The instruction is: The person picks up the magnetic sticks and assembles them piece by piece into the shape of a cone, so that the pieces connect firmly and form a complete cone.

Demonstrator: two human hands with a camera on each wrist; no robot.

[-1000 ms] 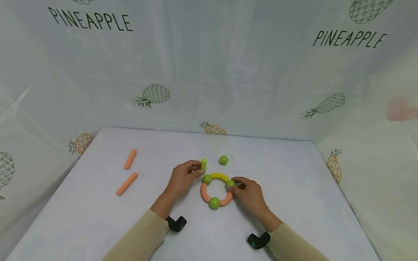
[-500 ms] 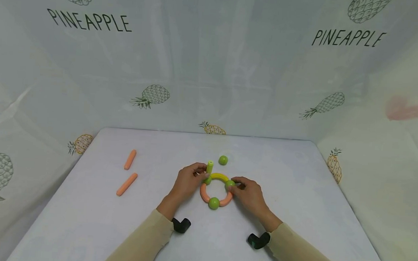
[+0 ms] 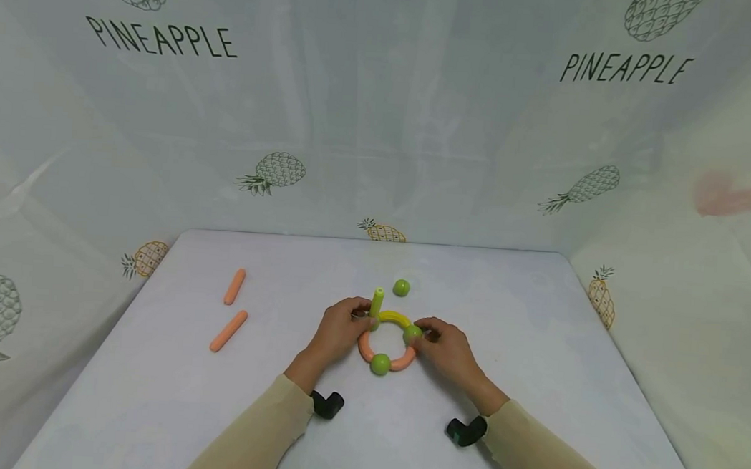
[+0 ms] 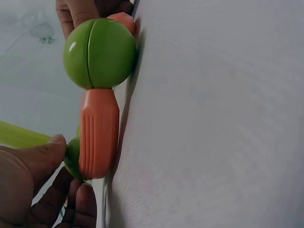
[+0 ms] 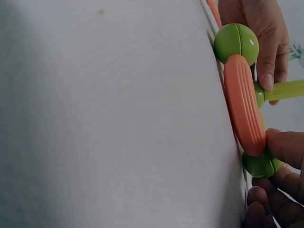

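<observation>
A ring of toy connectors lies on the table: a yellow curved piece (image 3: 395, 317), orange curved pieces (image 3: 365, 346) and green balls (image 3: 380, 365) at the joints. On the ring's left ball stands a yellow-green ridged rod (image 3: 377, 300). My left hand (image 3: 342, 326) pinches this rod at its base, thumb against the joint, other fingers beside the ball (image 4: 72, 159). On the ring's right side, my right hand (image 3: 449, 350) grips another green ball (image 5: 259, 165) between thumb and fingers. The near orange piece (image 4: 99, 133) shows its grooves in the left wrist view.
A loose green ball (image 3: 401, 288) lies just behind the ring. Two straight orange rods (image 3: 228, 331) rest at the left of the white table (image 3: 539, 309). A pineapple-print sheet (image 3: 382, 120) hangs behind and at both sides.
My left hand has moved right, bringing the yellow-green rod from beside the ring onto its left ball. The ring's front has shifted slightly left. My right hand keeps its hold on the right ball.
</observation>
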